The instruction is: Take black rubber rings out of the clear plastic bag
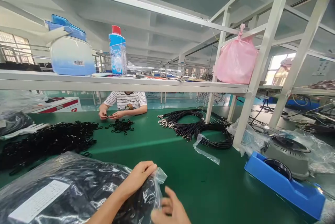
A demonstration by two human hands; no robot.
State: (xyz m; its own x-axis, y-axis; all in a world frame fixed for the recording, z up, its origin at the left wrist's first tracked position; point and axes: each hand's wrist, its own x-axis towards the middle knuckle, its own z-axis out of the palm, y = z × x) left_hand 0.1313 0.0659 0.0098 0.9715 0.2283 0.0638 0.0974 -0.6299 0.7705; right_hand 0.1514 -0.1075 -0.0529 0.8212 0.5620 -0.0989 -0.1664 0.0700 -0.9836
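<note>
Green matting covers the surface [162,154]. At its near edge lies a clear plastic bag [78,189] packed with black rings, with a white label [39,201] whose print is too small to read.

1. Left hand [138,178]: grip closed, fingers pinching the film at the bag's mouth, which points toward the right.
2. Right hand [171,211]: blurred, just beside the bag mouth at the near edge; fingers spread apart, holding nothing that can be seen.

Progress, as judged: the bag looks full and its mouth is only being handled, so emptying or sorting its contents appears barely begun. Loose rings [49,140] already lie heaped toward the left edge.

At the far edge a co-worker [125,103] in a striped shirt handles a small ring pile [120,126]; the shirt print is partly hidden by the shelf.

Other items: cable bundles [199,129] right of centre, a blue tape dispenser [285,183] near the right edge, and on the shelf a blue-white jug [69,52], a spray bottle [117,51] and a pink bag [237,59]. No brand is legible.
</note>
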